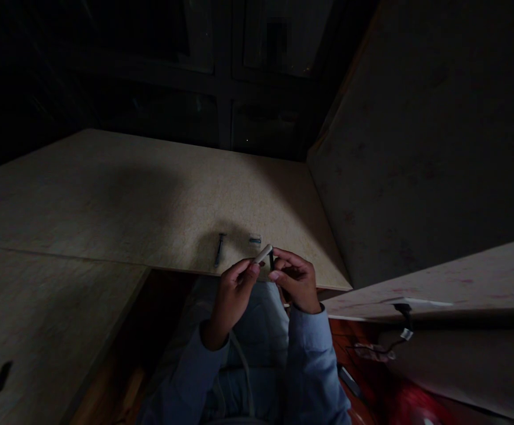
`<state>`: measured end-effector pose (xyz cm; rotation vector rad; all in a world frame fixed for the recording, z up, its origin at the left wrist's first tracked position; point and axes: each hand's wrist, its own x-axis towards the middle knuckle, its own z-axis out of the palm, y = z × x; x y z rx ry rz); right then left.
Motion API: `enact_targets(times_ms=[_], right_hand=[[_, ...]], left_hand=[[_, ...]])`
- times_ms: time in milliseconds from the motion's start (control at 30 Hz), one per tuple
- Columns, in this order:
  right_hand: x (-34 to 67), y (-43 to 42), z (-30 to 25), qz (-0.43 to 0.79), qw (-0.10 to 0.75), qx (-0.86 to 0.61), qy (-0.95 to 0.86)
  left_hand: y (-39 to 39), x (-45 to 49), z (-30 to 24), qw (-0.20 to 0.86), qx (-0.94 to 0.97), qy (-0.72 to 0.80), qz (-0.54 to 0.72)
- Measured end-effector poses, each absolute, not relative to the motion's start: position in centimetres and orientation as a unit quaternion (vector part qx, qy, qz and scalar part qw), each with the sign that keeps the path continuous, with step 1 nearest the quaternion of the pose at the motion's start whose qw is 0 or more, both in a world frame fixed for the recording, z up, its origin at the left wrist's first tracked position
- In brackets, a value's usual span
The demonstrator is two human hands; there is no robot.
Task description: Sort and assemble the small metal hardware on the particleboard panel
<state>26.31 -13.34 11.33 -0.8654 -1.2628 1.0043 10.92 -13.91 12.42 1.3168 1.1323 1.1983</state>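
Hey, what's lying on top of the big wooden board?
On the board: a dark screw-like piece and a small metal part. The left hand and right hand hide a bit of its edge.

Much here is lost to darkness, frame edges and small size

The pale stick-shaped piece [263, 254] pinched by the left hand [232, 293] is too small to identify, and the right hand [296, 283] curls over a small dark part [271, 260], hiding most of it. On the wooden board [150, 200], a dark screw-like item [219, 248] and a small metal bit [255, 239] are too tiny to name for sure. The background above the board is almost black, with only faint frames [223, 77] showing. Both sleeves [310, 366] run off the bottom edge, as does a red object [398, 407] at lower right. The upper end of a cable [405, 333] is hidden in the right-hand panel [460, 283].
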Motion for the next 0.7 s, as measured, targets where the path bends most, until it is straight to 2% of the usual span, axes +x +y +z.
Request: enact_targets(times_ms=[500,700], right_hand=[[26.65,-13.32,10.83,0.445,0.633,-0.394,-0.496],[26.73,-13.35,10.78,0.451,0.631,-0.385,-0.501]], left_hand=[[-14.35,11.01,11.7,0.587,0.573,0.374,0.433],[-14.33,10.99,12.09,0.578,0.53,0.414,0.462]])
